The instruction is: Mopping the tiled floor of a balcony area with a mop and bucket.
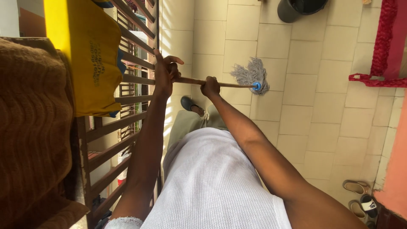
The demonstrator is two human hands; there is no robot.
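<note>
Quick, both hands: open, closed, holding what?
Left hand: closed on the mop handle end.
Right hand: closed on the mop handle, nearer the mop head.

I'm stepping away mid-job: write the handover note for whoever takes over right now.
Left hand: gripping the upper end of the wooden mop handle, beside the railing.
Right hand: gripping the handle lower down.
Mop head: grey strings resting on the pale tiled floor.
Dark bucket stands further off on the tiles.
Done or left: cannot tell; no wet or dirty patches show.
</note>
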